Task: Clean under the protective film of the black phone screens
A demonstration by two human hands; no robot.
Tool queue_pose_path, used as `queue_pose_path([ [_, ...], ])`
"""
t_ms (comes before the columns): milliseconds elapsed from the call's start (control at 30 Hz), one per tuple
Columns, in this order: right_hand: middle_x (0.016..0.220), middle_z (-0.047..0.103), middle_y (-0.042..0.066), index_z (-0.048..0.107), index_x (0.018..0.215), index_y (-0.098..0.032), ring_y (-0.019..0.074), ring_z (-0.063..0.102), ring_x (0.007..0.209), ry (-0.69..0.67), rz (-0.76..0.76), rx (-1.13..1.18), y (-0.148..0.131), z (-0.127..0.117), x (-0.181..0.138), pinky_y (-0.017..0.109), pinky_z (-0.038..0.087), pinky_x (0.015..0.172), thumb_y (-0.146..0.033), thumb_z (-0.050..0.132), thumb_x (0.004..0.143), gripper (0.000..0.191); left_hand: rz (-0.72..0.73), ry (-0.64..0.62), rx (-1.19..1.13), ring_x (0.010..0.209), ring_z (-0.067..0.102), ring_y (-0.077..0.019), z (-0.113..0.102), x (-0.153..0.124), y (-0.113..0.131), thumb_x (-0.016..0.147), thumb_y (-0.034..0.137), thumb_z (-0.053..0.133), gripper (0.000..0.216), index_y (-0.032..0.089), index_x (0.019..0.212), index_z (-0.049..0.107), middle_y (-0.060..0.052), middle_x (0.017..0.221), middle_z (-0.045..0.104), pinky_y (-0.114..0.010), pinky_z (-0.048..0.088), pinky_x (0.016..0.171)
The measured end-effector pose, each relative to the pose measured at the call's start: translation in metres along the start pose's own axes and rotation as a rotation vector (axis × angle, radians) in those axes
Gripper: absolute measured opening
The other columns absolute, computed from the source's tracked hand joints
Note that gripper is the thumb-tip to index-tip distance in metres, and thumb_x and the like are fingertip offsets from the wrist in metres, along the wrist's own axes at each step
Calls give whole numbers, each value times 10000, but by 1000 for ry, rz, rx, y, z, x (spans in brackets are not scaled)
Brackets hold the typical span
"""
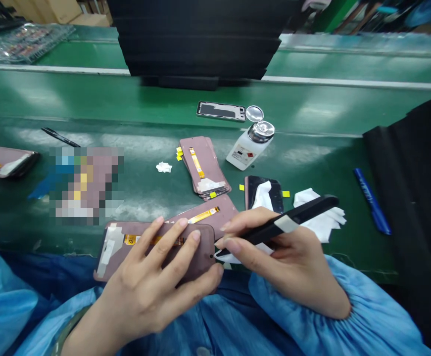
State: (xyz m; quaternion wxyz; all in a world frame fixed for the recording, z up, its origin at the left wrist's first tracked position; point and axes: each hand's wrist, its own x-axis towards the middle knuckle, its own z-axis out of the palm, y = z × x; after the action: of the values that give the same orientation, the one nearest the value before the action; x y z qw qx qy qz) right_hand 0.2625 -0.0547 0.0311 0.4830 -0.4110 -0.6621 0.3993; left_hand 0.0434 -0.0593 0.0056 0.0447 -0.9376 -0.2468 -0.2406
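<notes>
My left hand [156, 282] grips a pinkish-brown phone display panel [126, 247] from above, fingers laid across its back and thumb under its right end. My right hand [274, 262] is closed on black tweezers [293, 222], whose tip touches the panel's right edge; a bit of white cloth shows under this hand. A second panel with an orange flex cable [215, 212] lies just behind the held one. Both sleeves are light blue.
On the green belt lie a stack of similar panels [206, 168], a white solvent dispenser bottle with metal top [250, 146], a dark phone screen with white cloth [263, 195], a white wipe [319, 217], a blue pen [373, 202], a phone frame [220, 110], black trays [200, 39] behind.
</notes>
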Motion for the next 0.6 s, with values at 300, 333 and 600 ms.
queue_pose_path([
  [300,923,711,-5,629,1000,-219,104,682,849,-71,-53,-64,6,6,-2,182,557,760,-78,636,833,219,40,-22,20,1236,529,-351,-5,3,-6,919,155,504,347,294,1206,640,-132,1227,635,-566,395,1028],
  [333,925,713,-3,631,1003,-218,108,685,849,-86,-51,-72,7,6,-2,189,560,757,-81,633,835,217,50,-30,21,1220,544,-351,-5,3,-6,922,159,498,339,293,1197,645,-129,1221,641,-564,405,1019],
  [600,948,725,-37,625,988,-252,80,688,828,-44,-44,-74,-6,-3,2,138,551,746,-48,634,826,260,1,-4,-35,1297,459,-364,0,-5,-2,910,140,511,377,297,1237,615,-127,1264,598,-596,364,1044],
])
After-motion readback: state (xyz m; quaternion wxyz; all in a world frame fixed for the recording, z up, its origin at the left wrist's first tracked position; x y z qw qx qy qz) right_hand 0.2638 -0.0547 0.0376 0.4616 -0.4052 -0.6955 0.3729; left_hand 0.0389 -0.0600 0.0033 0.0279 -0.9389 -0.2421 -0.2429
